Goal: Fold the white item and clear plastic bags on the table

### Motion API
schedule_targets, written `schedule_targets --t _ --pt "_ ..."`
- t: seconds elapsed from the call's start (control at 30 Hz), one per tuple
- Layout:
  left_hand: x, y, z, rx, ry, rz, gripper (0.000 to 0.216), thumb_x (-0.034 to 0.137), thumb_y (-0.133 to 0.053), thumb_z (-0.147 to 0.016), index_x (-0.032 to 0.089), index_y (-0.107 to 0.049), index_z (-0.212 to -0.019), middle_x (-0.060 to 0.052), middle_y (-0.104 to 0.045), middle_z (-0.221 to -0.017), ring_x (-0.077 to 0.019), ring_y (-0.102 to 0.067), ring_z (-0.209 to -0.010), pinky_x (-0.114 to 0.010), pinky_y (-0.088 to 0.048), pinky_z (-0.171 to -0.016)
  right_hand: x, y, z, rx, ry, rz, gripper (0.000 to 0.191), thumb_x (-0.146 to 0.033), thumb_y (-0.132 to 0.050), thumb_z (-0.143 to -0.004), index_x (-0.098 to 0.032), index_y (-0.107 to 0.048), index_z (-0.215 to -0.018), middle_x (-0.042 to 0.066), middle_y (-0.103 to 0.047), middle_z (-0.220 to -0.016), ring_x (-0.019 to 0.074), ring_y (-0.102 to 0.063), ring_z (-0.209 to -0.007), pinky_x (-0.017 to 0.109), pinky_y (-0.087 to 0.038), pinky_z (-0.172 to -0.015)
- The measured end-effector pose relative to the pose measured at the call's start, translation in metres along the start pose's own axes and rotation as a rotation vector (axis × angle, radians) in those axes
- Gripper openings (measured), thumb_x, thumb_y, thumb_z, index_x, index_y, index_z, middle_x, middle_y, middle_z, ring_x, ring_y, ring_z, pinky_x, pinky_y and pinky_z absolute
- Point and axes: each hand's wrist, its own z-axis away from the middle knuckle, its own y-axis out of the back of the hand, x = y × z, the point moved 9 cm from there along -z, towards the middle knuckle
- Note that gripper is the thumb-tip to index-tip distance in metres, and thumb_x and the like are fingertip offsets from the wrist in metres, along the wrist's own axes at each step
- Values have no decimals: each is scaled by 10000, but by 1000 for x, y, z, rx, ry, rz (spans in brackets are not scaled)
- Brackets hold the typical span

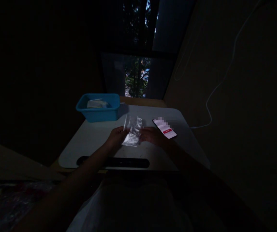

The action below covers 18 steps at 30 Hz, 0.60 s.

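Blue bin (102, 115), phone (165, 129) nr hands (153, 135).

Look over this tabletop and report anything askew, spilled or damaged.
No spill or damage stands out, though the light is dim. The lit phone lies slanted on the white tabletop, and blocky pixels cover its upper right edge, which looks odd. The clear plastic bag is merely wrinkled.

1. Dim indoor room, apparently domestic; exact type unconfirmed.
2. Top centre of frame: window (138, 53), foliage (137, 77) outside.
3. Centre: small white bench (90, 138), rounded corners, black slot (128, 162).
4. Right of frame: plain wall (244, 112), trailing white cable (206, 104).
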Motion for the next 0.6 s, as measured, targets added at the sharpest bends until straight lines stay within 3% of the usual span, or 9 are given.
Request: schedule_targets --t 0.07,0.17,0.27,0.4,0.6 --pt "-5 -1 -3 7 -2 13 314 394 -669 -555 120 -566 -667 21 -528 -499 -93 -473 -450 -209 -347 -452 13 3 -2 57 -27 4 60 -195 -559 -687 -135 -556 -684 -1 -582 -552 110 -567 -538 263 -472 -592" --pt "-9 2 -11 21 -16 16 262 345 -668 -552 118 -558 -625 40 -488 -455 -62 -410 -405 -187 -299 -420 22 15 -7 194 -20 71 92 -177 -551 -679 -139 -526 -599 -26 -540 -458 86 -516 -440 216 -422 -488" --pt "-12 8 -24 21 -30 4 239 321 -662 -548 116 -563 -620 46 -475 -438 -48 -372 -383 -180 -256 -399 19 23 -15 248 31 135 135 -197 -530 -685 -151 -497 -562 -29 -539 -434 71 -474 -395 189 -359 -425" --pt "-12 12 -45 -15 -40 -51 246 335 -664 -546 125 -554 -611 48 -477 -434 -52 -375 -374 -187 -253 -399 6 28 -23 239 145 227 176 -231 -502 -688 -160 -471 -530 -48 -496 -406 47 -386 -352 179 -276 -383" --pt "-11 15 -63 -32 -73 -165 289 377 -649 -558 116 -574 -656 24 -530 -504 -77 -437 -428 -202 -303 -440 -5 24 -36 218 214 272 207 -315 -544 -640 -160 -465 -529 -64 -434 -408 49 -374 -398 186 -260 -413"
